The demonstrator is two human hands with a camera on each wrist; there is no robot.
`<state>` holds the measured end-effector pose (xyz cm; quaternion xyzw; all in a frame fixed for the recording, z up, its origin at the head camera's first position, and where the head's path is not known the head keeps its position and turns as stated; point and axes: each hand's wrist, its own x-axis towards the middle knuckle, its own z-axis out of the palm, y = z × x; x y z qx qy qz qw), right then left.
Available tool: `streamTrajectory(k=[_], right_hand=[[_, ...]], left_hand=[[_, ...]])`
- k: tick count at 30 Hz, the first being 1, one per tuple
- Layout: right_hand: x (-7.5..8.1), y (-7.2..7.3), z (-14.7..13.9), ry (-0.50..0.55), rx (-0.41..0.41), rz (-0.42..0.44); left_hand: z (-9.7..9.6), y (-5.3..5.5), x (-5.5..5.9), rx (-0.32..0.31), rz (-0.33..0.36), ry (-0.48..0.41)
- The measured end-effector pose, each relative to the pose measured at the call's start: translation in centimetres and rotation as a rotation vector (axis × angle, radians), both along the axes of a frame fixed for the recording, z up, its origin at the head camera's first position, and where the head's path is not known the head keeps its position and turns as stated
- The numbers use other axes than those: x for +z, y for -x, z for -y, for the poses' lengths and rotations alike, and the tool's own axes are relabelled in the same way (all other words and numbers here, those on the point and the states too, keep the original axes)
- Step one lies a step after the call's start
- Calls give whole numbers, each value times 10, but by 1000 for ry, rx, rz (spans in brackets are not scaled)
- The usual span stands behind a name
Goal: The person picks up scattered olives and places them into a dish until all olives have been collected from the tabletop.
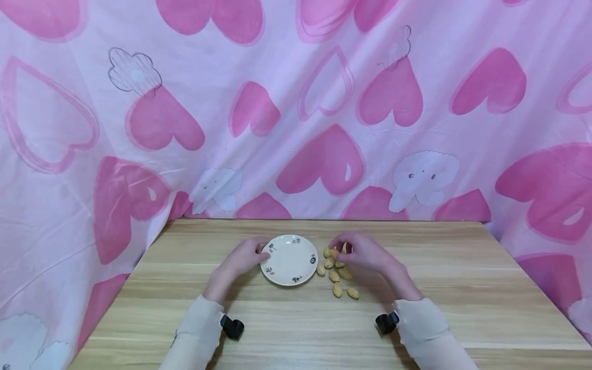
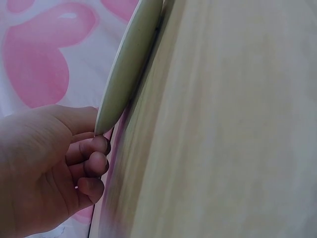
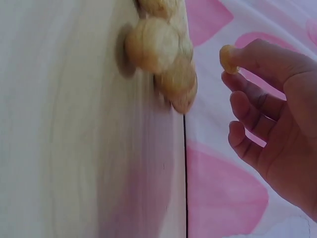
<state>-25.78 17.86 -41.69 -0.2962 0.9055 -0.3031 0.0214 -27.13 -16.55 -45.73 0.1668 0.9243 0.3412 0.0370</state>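
- A small round white ceramic plate [image 1: 289, 259] with little dark markings on its rim sits near the middle of the light wooden tabletop [image 1: 462, 288].
- The left hand [image 1: 240, 260] sits at the plate's 9 o'clock, its fingers curled against the rim; the left wrist view shows the plate's edge resting on the fingertips [image 2: 99, 145].
- A loose heap of tan, shelled peanuts [image 1: 336, 275] lies just off the plate's 3 o'clock, trailing toward 5 o'clock, none on the plate.
- The right hand [image 1: 365, 254] hovers over the far end of that heap and pinches one single peanut [image 3: 229, 58] between thumb and forefinger, clear of the wood.
- A pink cloth backdrop printed with hearts and white cartoon animals [image 1: 324, 103] hangs behind at 12 o'clock and drapes down both sides, closing in the tabletop's left and right edges.
- Cream sleeves [image 1: 196, 329] cover both forearms, each with a small black wrist camera [image 1: 232, 327].
- Bare wood lies open at 6 o'clock of the plate, between the arms, and broadly to the right of the heap.
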Motion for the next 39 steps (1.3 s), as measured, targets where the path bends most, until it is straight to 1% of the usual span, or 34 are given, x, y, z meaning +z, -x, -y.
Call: streamTrajectory(k=[6,10,15,18,23,27,32,39], right_hand=[[5,1,15,-19,-12,16],[7,3,26,-35,-19,28],[5,9,40,-52,-1,54],[2,13,49,-78,9,44],[-1,19,62,-118,52,2],[-3,23,72,-134,97,-14],[-7,29,82,-182,139,-51],[-12,35,90,-200,170,-47]], left_hand=[[-2,-1,-1,16,16,-22],[-2,-1,0,24,15,-19],[-2,-1,-1,23,9,-17],[-2,-1,-1,23,12,-18],[-2,-1,0,29,20,-25],[-2,-2,2,35,32,-28],[-1,-3,3,36,35,-30],[-1,0,1,31,29,-24]])
